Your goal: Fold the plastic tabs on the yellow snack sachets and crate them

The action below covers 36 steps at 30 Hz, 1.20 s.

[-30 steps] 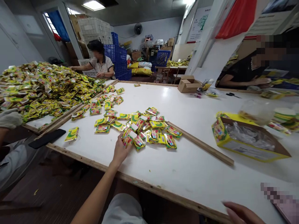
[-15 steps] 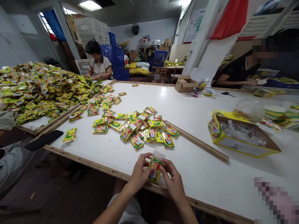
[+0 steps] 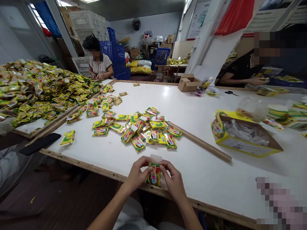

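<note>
Between my two hands, at the near edge of the white table (image 3: pixel 201 179), is a small green and yellow printed box (image 3: pixel 154 175) with its pale top flap raised. My left hand (image 3: pixel 139 174) grips its left side, thumb on the front. On the right side, my right hand (image 3: pixel 172 179) holds it with thumb and fingers near the top. Just beyond lies a loose heap of similar small boxes (image 3: pixel 153 135), some with flaps up. A single box (image 3: pixel 68 138) lies apart on the left.
A wooden strip (image 3: pixel 200 142) lies right of the heap. Further right is a yellow display carton (image 3: pixel 247 147) holding clear plastic. A large pile of boxes (image 3: pixel 45 89) fills the left table. Scissors (image 3: pixel 231 93) and a brown carton (image 3: pixel 189 83) lie far back. Two people sit across.
The box in my hands has gone from tilted to more upright, its front facing me. Both hands have shifted slightly left in view, along with the whole scene as the camera moved.
</note>
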{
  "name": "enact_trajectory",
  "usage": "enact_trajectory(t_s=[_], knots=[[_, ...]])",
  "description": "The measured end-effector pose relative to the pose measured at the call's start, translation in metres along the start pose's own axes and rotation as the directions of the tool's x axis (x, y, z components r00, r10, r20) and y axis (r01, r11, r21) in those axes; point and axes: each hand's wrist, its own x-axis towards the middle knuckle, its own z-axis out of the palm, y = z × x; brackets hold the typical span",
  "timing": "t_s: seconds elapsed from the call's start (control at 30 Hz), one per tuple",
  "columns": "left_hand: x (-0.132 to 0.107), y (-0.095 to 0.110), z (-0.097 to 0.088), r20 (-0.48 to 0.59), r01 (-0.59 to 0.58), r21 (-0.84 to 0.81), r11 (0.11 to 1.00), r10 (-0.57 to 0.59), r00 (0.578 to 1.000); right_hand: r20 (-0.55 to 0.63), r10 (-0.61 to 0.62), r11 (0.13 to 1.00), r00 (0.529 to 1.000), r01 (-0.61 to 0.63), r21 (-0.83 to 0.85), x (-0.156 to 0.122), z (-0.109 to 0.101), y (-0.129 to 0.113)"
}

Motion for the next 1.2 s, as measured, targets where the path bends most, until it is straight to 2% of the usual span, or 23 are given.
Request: enact_trajectory(t_s=[0.13,0.33,0.5,0.73,0.93,1.1,1.2], knots=[[0.003,-0.001,0.006,-0.052,-0.069,-0.048,0.996,0.067,0.996,-0.106,-0.026,0.996,0.994,0.034,0.076,0.003,0.007,-0.004],[0.003,0.001,0.006,-0.085,-0.105,0.088,0.99,0.113,0.99,-0.04,-0.111,0.994,0.993,0.111,-0.008,-0.001,0.006,-0.014],[0.004,0.004,0.008,-0.125,-0.044,0.045,0.998,0.049,0.991,-0.088,-0.082,0.997,0.993,0.081,-0.018,-0.002,0.008,-0.014],[0.012,0.004,0.014,-0.181,0.04,-0.03,0.999,-0.045,0.982,-0.06,0.004,1.0,0.998,-0.005,-0.014,0.009,0.009,-0.018],[0.01,-0.003,0.012,-0.149,0.062,-0.098,0.993,-0.076,0.986,-0.025,0.047,0.996,0.999,-0.046,0.072,0.007,0.005,-0.013],[0.002,-0.003,0.01,-0.127,0.006,-0.037,0.999,-0.01,0.992,0.019,0.043,0.987,0.999,-0.045,0.153,-0.004,0.012,-0.006],[-0.001,0.0,0.011,-0.088,-0.04,0.026,0.999,0.042,0.995,-0.019,0.032,0.993,0.999,-0.029,0.116,-0.007,0.014,-0.014]])
